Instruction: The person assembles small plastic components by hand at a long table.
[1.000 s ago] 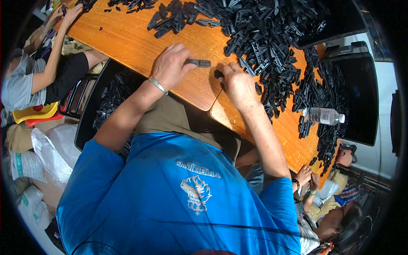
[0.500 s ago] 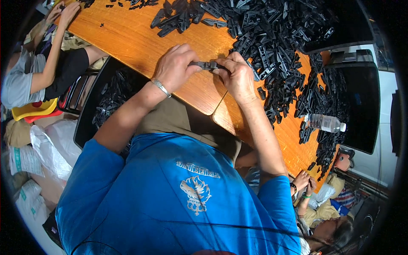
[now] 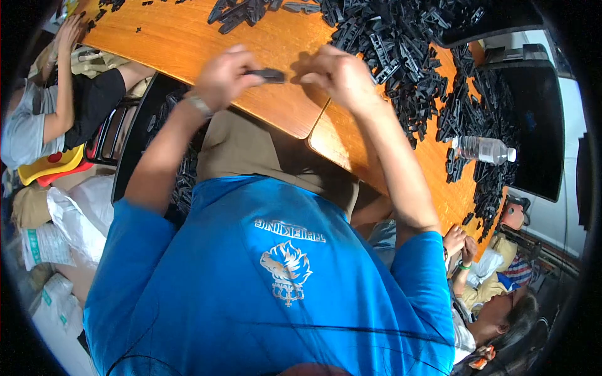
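Above the near part of the wooden table [image 3: 295, 113], my left hand [image 3: 222, 78] is closed on a small, slim black plastic piece [image 3: 269, 75], pinched by one end. The other end points right, toward my right hand [image 3: 342, 75], and does not touch it. Thumb and forefinger of that right hand are bent and apart, blurred by motion, with nothing visible between them. Just beyond it spreads a large heap of black plastic pieces [image 3: 389, 56], long and slotted. A smaller group of similar pieces [image 3: 241, 12] lies at the far edge of the view.
A clear plastic bottle [image 3: 483, 150] lies on the pieces at the right, beside a black tray [image 3: 533, 125]. Left of my lap a black bin [image 3: 135, 147] holds more pieces. Other people's hands work at the far left [image 3: 66, 34] and lower right [image 3: 458, 241] table edges.
Both hands held the black piece together before. Now my right hand has let go and moved slightly away, while my left hand has drawn the piece to the left.
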`<action>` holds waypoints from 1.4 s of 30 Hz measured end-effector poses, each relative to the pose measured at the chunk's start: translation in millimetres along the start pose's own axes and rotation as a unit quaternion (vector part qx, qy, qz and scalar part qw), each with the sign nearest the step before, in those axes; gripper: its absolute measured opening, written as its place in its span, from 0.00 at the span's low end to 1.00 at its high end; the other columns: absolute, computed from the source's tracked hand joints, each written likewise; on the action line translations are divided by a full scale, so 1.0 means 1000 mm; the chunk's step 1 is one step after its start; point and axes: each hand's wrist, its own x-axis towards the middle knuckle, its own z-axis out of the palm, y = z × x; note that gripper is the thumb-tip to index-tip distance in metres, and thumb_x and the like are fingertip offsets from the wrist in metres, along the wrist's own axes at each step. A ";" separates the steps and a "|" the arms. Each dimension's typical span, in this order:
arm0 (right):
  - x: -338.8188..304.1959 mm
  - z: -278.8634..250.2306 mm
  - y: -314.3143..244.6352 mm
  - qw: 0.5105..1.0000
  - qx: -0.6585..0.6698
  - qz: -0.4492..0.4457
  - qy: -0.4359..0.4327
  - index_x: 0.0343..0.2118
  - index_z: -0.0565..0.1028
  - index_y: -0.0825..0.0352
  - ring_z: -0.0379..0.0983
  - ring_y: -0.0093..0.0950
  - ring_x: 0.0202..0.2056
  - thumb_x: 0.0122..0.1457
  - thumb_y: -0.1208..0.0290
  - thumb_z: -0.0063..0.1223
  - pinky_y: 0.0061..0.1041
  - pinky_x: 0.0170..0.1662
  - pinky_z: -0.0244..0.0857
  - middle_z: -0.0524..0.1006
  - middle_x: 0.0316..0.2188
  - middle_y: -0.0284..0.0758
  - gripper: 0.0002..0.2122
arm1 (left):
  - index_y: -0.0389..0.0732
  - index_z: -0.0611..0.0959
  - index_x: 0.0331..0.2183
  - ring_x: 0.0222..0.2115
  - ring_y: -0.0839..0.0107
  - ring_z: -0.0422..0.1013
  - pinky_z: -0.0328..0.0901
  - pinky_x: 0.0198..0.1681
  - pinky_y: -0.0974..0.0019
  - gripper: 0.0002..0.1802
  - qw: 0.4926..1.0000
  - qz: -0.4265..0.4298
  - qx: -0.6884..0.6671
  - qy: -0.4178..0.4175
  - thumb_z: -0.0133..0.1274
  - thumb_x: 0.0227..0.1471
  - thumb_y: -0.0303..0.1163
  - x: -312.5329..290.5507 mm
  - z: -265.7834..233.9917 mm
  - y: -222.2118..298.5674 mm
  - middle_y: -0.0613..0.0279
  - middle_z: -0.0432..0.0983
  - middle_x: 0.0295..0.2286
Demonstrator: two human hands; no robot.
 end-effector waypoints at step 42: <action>-0.058 -0.031 -0.048 0.957 -0.152 0.211 -0.133 0.49 0.78 0.66 0.81 0.46 0.41 0.59 0.77 0.56 0.42 0.43 0.77 0.80 0.36 0.44 0.14 | 0.37 0.85 0.37 0.40 0.49 0.77 0.72 0.45 0.54 0.04 0.999 0.016 -0.051 -0.006 0.60 0.57 0.22 0.040 0.040 0.026 0.51 0.80 0.38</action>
